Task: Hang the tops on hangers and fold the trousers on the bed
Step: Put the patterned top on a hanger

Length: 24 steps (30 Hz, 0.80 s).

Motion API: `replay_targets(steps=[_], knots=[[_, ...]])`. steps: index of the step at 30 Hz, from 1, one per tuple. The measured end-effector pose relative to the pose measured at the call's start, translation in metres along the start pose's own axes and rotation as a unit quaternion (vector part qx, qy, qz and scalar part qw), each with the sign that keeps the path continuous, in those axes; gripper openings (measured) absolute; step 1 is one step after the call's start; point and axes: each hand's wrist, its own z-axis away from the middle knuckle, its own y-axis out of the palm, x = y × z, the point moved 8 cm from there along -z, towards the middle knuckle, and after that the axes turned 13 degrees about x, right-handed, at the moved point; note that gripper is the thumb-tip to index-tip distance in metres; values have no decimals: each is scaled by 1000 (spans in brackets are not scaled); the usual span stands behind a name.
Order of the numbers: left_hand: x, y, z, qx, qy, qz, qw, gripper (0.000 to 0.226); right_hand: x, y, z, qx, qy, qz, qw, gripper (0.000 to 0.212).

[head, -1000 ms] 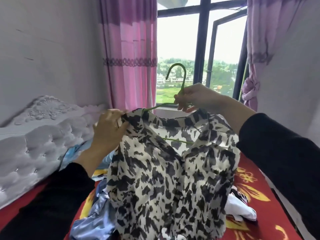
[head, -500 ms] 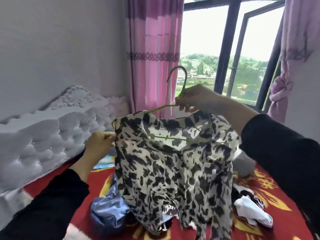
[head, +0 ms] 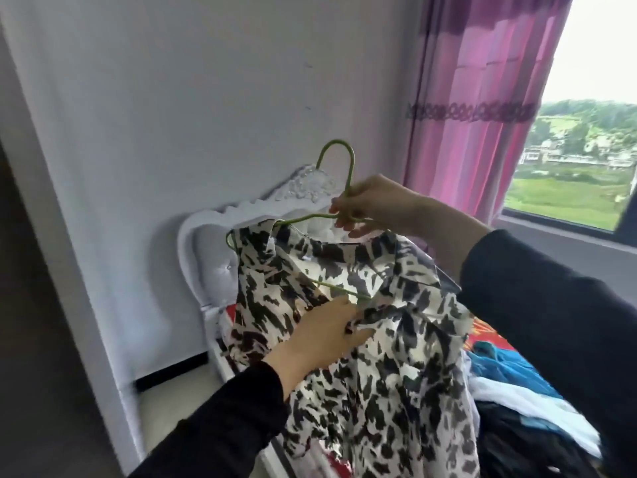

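Slackly, black-blotched cream top (head: 396,343) on hanger (head: 351,167)

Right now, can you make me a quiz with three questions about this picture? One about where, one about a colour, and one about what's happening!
1. Where does the right hand grip the hanger?
A. At its left tip
B. Just under the hook
C. On the bottom bar

2. What colour is the hanger?
A. Red
B. Green
C. White

3. How is the spotted top?
A. Folded in a neat pile
B. Lying on the floor
C. Draped on the hanger, held up

Answers:
1 B: the fingers curl round the neck below the hook.
2 B: its wire is green.
3 C: it hangs from the hanger while the left hand pinches its front.
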Motion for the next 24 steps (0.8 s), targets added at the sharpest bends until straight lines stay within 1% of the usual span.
replay_targets(steps=[2,4,7,9,11,13,14,16,20,21,23,24], knots=[[29,-8,17,11,-23,-23,999,33,23,29,-21,14,-14,26,999,27],[70,-15,44,42,-45,-7,998,32,45,53,-40,17,-23,67,997,26],[134,-25,93,104,-71,-39,991,33,72,88,-72,5,-31,45,999,25],[173,-38,125,118,-98,-45,987,33,91,116,-95,5,-47,23,999,26],[208,-59,155,97,-123,-23,987,29,116,153,-123,29,-68,14,997,26],[237,-87,186,57,-141,15,988,23,140,194,-150,60,-82,22,995,27],[252,-100,203,39,-147,36,988,23,151,213,-162,70,-86,25,993,27],[281,-123,238,7,-159,64,985,35,172,249,-187,86,-93,16,992,27],[320,-154,288,-66,-179,148,970,48,207,316,-231,116,-107,-10,987,28],[323,-158,291,-72,-172,175,967,46,216,331,-241,124,-112,-9,986,29],[327,-164,295,-87,-145,232,958,21,234,358,-261,141,-125,-1,982,29],[333,-170,299,-109,-139,251,952,11,243,370,-270,151,-133,2,980,28]])
